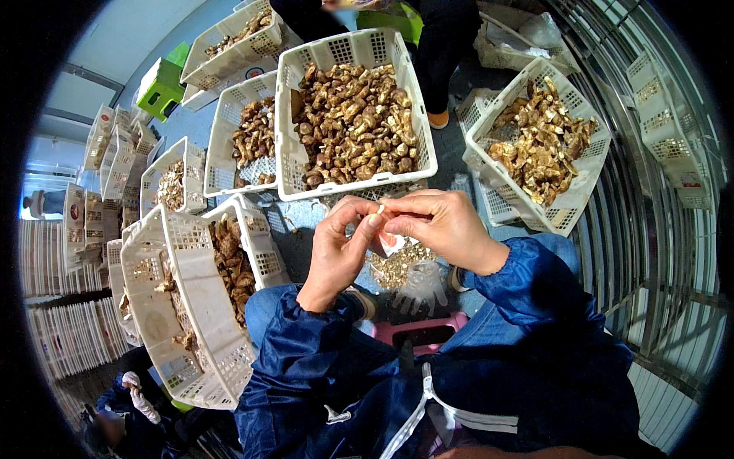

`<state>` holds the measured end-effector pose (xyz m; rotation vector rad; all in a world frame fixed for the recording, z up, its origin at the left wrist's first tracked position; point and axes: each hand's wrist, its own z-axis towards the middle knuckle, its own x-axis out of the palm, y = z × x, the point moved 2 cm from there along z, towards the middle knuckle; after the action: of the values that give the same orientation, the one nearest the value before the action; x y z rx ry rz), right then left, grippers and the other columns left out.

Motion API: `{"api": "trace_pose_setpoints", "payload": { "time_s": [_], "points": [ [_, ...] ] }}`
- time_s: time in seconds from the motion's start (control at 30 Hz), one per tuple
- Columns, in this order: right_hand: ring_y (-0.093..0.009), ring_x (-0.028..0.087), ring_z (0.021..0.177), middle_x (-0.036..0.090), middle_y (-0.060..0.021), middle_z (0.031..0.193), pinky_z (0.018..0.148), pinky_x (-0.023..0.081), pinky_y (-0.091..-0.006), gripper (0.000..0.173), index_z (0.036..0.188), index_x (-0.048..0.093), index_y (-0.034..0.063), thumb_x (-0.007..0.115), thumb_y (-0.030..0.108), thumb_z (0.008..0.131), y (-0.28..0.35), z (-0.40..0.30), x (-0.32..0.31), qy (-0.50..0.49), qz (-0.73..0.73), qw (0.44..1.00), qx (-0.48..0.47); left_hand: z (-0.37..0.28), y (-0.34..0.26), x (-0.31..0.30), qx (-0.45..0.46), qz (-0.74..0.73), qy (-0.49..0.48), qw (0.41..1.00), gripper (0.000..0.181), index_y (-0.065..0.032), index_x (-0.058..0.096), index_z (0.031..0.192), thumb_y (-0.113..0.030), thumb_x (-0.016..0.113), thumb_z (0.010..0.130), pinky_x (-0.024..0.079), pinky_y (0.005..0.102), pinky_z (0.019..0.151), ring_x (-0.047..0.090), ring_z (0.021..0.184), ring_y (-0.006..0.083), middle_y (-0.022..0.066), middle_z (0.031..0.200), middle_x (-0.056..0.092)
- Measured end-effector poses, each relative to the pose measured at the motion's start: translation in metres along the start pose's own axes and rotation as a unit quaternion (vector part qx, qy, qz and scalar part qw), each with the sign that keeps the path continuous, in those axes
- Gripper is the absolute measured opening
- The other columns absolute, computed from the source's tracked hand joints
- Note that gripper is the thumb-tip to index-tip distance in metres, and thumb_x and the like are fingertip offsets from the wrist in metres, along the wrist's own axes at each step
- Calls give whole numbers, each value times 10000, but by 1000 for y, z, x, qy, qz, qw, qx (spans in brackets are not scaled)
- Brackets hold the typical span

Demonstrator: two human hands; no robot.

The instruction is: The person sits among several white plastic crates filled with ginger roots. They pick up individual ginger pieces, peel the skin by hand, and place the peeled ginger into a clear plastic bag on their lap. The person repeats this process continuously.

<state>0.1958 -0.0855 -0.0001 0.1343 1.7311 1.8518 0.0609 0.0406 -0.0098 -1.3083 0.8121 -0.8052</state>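
Note:
My left hand (338,246) and my right hand (444,226) meet in front of me, their fingertips pinching a small pale piece (381,209) between them. Behind the fingers shows a small red and white packet or wrapper (391,241), partly hidden by the hands. A translucent plastic glove (421,287) lies below them on the floor, beside a heap of small mushroom trimmings (395,265). Just beyond the hands, a large white plastic crate (350,188) holds many brown mushrooms (361,126).
Crates of mushroom pieces stand at right (476,150) and left (192,298). A pink plastic stool (421,333) is between my legs. One person in dark trousers (438,57) is beyond the large crate; another person (129,407) is at lower left. Metal racking (625,229) lines the right.

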Motion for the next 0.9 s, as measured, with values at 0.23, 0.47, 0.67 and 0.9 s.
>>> {"api": "trace_pose_setpoints", "payload": {
  "time_s": [0.23,0.47,0.67,0.9],
  "points": [
    [-215,734,807,731,-170,952,692,571,-305,244,1067,718,0,718,143,870,2,1,5,2,-17,999,36,-4,-8,1,-86,28,0,996,172,31,587,1035,-137,565,1010,537,231,574,634,676,84,56,830,639],
    [-145,695,938,734,-142,1036,818,570,-284,293,1129,680,-52,681,159,926,6,2,10,50,115,987,101,-3,-3,-14,-170,-119,41,977,225,3,613,1060,-214,588,1005,523,244,584,626,647,92,28,792,655],
    [-140,703,891,744,-106,1001,761,569,-282,299,1123,701,-10,737,157,877,2,2,17,33,142,986,83,-7,-1,-9,-92,66,-27,993,157,30,665,1046,-20,574,927,510,306,608,625,670,160,90,805,620],
    [-173,720,762,739,-149,898,675,565,-289,263,1070,730,6,755,97,824,9,0,14,-21,1,996,86,-7,-7,-6,-98,113,-13,989,161,6,627,964,-154,619,962,544,272,613,655,676,101,40,745,682]
  ]
}}
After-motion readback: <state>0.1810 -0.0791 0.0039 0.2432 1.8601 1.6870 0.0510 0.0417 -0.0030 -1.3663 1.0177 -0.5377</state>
